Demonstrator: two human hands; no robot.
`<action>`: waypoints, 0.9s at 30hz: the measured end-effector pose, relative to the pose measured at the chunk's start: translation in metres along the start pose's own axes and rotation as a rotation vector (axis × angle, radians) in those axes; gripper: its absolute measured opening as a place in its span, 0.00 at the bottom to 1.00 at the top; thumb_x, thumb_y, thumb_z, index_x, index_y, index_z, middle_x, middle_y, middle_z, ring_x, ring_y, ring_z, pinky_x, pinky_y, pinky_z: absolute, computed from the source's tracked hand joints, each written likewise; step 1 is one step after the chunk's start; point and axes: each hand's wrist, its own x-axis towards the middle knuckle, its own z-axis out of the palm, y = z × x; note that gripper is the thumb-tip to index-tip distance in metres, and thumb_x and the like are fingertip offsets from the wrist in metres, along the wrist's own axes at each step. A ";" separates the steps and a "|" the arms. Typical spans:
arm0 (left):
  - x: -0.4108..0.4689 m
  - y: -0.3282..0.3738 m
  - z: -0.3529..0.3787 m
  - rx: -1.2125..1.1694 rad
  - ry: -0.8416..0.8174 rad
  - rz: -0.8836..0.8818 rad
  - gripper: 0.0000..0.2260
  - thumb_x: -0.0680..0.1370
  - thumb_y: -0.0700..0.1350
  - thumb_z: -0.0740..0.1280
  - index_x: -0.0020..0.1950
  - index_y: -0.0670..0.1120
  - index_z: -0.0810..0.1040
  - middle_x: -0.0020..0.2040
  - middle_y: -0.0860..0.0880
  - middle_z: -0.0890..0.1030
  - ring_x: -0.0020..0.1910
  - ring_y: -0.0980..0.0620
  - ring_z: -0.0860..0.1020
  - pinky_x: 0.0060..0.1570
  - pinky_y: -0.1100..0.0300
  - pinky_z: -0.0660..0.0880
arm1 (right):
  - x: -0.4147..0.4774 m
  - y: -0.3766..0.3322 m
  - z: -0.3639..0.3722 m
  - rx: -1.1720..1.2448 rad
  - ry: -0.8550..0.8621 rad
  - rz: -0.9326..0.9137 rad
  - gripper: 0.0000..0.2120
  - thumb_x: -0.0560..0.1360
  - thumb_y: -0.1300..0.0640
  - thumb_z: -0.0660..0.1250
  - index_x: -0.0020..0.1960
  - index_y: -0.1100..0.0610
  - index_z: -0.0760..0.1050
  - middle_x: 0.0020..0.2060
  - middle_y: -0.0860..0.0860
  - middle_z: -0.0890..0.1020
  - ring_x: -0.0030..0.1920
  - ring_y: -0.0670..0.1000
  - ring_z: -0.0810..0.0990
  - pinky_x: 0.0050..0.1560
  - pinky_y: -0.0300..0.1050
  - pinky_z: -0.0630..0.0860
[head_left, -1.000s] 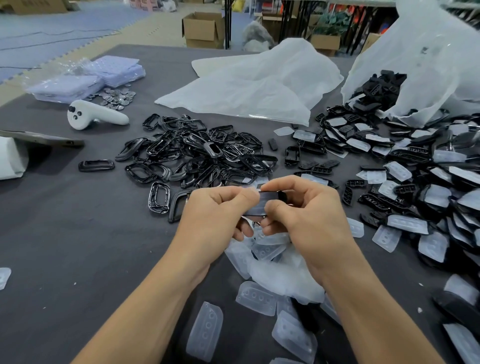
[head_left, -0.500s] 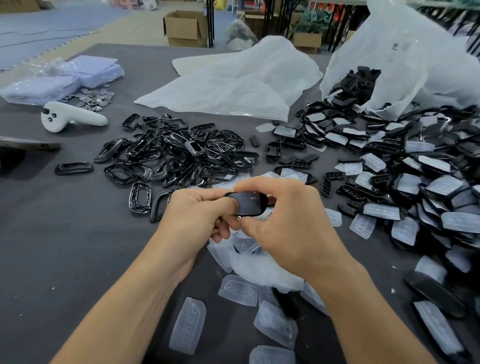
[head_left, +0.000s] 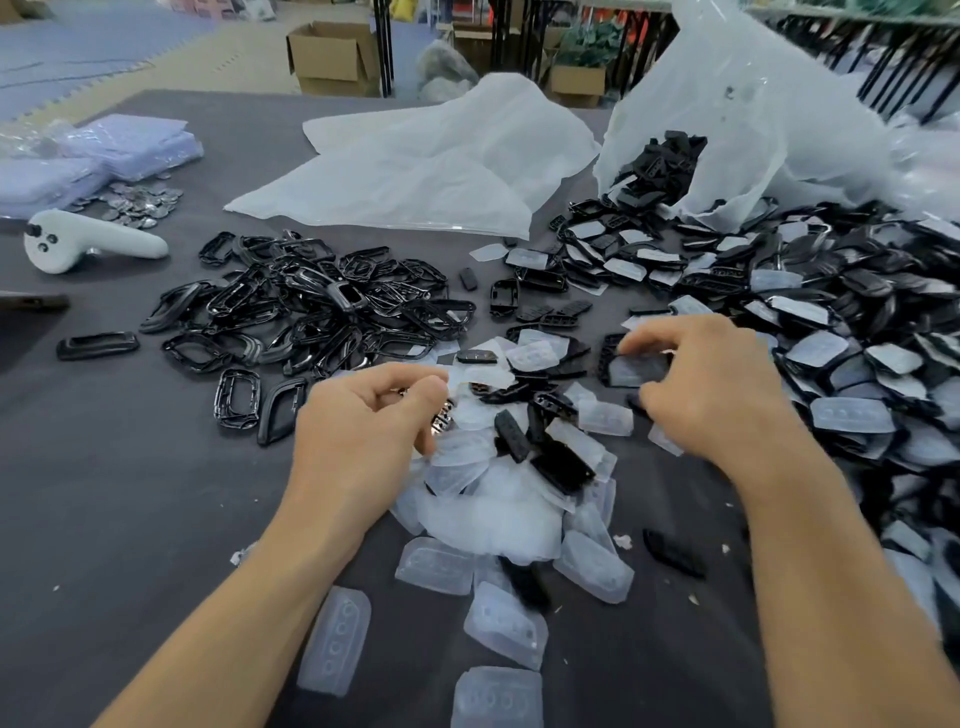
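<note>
- Gripping a black shell with a clear film on its face, the right hand curls its fingers over the far edge with the thumb at the near edge. Motion blur softens the contact, but it reads as a pinch.
- The shell lies mid-right on the table, at the left fringe of the big shell heap.
- Handling, judged: a light, stiff moulded plastic with a glossy, slippery face. The film is thin and soft, so it will flex or peel if grabbed.
- Best hold, judged: pinch across the two long rims, not the film, and keep the corner free for peeling.
- The left hand is clenched round a small part. Only a dark, glinting bit shows past the thumb, and what it is cannot be told.
- Between and near the hands lies a pile of peeled films with a few black inserts mixed in.
- Far left of the hands is a heap of black frames.
- Further out are an open plastic bag spilling parts at far right, a flat bag at far centre, and a white controller with metal discs at far left.
</note>
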 end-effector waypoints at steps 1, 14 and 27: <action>0.001 -0.001 0.000 0.009 0.015 0.003 0.07 0.71 0.52 0.71 0.44 0.58 0.88 0.27 0.49 0.80 0.24 0.56 0.72 0.28 0.62 0.67 | 0.004 0.010 -0.004 -0.026 0.016 0.043 0.24 0.68 0.70 0.70 0.53 0.44 0.84 0.50 0.48 0.86 0.46 0.52 0.79 0.46 0.43 0.75; -0.005 -0.004 0.003 0.539 0.039 0.215 0.09 0.76 0.45 0.74 0.48 0.61 0.86 0.50 0.65 0.80 0.52 0.65 0.77 0.48 0.78 0.66 | 0.005 -0.001 0.027 0.042 0.070 -0.083 0.30 0.68 0.74 0.66 0.63 0.49 0.82 0.63 0.53 0.81 0.62 0.57 0.77 0.62 0.49 0.76; 0.000 0.001 -0.008 0.729 -0.098 0.232 0.11 0.73 0.43 0.74 0.39 0.60 0.87 0.47 0.71 0.80 0.51 0.68 0.76 0.52 0.84 0.61 | 0.006 -0.022 0.074 0.045 -0.020 -0.221 0.31 0.73 0.67 0.58 0.73 0.50 0.75 0.62 0.55 0.82 0.63 0.58 0.75 0.66 0.51 0.70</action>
